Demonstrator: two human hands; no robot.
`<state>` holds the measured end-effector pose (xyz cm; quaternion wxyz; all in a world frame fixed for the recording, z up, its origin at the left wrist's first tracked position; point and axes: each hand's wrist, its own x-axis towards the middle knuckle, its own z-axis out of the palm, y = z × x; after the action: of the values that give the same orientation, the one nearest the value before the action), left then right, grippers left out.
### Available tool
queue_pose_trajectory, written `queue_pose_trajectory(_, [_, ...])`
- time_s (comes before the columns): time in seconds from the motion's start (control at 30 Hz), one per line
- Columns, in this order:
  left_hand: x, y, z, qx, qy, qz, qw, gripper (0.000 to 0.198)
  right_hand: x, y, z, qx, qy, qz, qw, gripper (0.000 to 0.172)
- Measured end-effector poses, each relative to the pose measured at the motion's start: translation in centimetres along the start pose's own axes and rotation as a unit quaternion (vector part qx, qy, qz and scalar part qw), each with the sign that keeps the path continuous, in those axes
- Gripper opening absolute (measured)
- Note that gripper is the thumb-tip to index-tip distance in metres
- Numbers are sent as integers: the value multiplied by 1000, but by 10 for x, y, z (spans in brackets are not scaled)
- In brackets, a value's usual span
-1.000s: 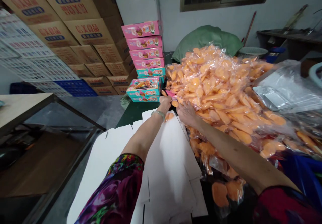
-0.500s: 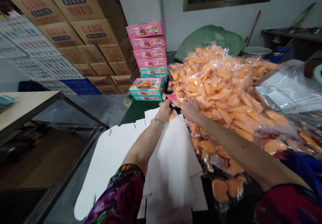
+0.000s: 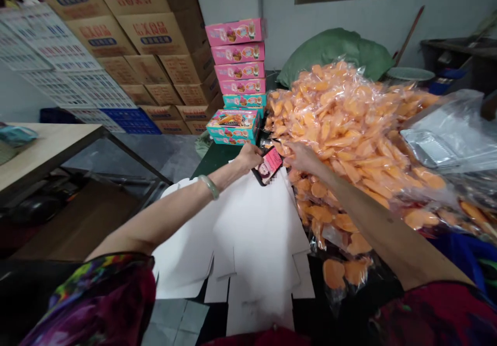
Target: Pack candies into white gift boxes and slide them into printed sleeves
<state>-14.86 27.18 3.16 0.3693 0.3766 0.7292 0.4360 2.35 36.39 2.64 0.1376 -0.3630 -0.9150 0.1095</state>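
A smartphone [image 3: 268, 164] with a black edge and a pink lit screen is held tilted above white cardboard sheets [image 3: 252, 221]. At its left edge, my left hand [image 3: 249, 156], with a pale green bangle on the wrist, is closed on it. My right hand [image 3: 301, 157] is at the phone's right corner with its fingers bent against it; the fingertips are small and partly hidden. Close by on the right rises a big heap of orange slices in clear plastic bags [image 3: 341, 123].
Pink boxes [image 3: 238, 53] and teal boxes [image 3: 233, 126] are stacked behind my left hand. Brown cartons [image 3: 143, 30] stand at the back left. A wooden table [image 3: 58, 141] is on the left. A green sack [image 3: 337, 53] and clear plastic trays [image 3: 429, 149] lie beyond the heap.
The phone is now raised and tilted, with its screen showing between my hands. My left forearm has swung out to the left, and the view has shifted slightly.
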Motion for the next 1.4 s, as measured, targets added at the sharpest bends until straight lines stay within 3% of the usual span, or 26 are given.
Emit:
queue_pose_trajectory(0.1, [2, 23, -29, 82, -72, 59, 992, 21, 5, 5, -1, 116, 52, -62, 990, 62])
queue_pose_trajectory(0.2, [4, 53, -47, 146, -143, 112, 972, 20, 8, -2, -4, 153, 72, -82, 982, 65])
queue_pose_trajectory(0.33, [-1, 83, -60, 205, -217, 171, 939, 21, 8, -18, -10, 220, 11, -119, 968, 54])
queue_pose_trajectory(0.47, [-13, 96, -69, 236, -290, 227, 900, 22, -3, -33, -18, 340, -87, -115, 929, 32])
queue_pose_trajectory(0.67, [-40, 100, -73, 228, -309, 217, 897, 17, -44, -50, -35, 506, -173, -64, 842, 35])
queue_pose_trajectory(0.9, [-65, 111, -61, 136, -326, 215, 911, 22, -117, -66, -51, 622, -68, 0, 780, 49])
queue_pose_trajectory(1.0, [-84, 107, -40, 59, -307, 223, 923, 32, -163, -68, -59, 664, -8, 47, 747, 46])
queue_pose_trajectory(1.1, [-109, 99, -9, 40, -298, 242, 922, 33, -228, -60, -72, 678, 97, 106, 721, 41])
queue_pose_trajectory(1.27, [-155, 83, 56, 79, -377, 277, 880, 34, -394, -55, -99, 584, 320, 230, 710, 38])
queue_pose_trajectory(1.33, [-181, 71, 79, 107, -397, 259, 874, 26, -468, -63, -98, 530, 385, 287, 699, 46])
queue_pose_trajectory(1.4, [-215, 52, 93, 138, -407, 231, 873, 12, -534, -73, -83, 488, 434, 342, 675, 53])
